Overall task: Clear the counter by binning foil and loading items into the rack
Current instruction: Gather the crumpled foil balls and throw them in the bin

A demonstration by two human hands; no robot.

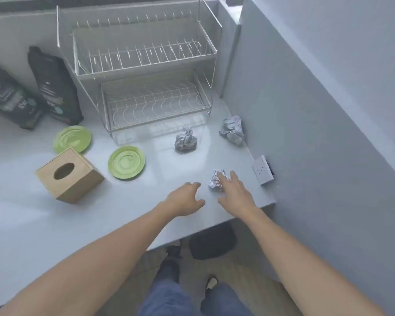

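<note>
Three crumpled foil balls lie on the pale counter (128,208): a small one (215,181) near the front right, one (185,140) in front of the rack, one (232,130) against the right wall. My right hand (236,190) is spread open, its fingertips touching the small ball. My left hand (184,199) hovers open just left of it, holding nothing. Two green plates (126,162) (72,138) rest flat on the counter. The two-tier wire rack (144,65) stands empty at the back.
A wooden tissue box (70,175) sits at the left. Two dark bags (55,85) (8,96) lean on the back wall. A white socket (263,169) is on the right wall. A dark bin (211,244) stands on the floor below the counter edge.
</note>
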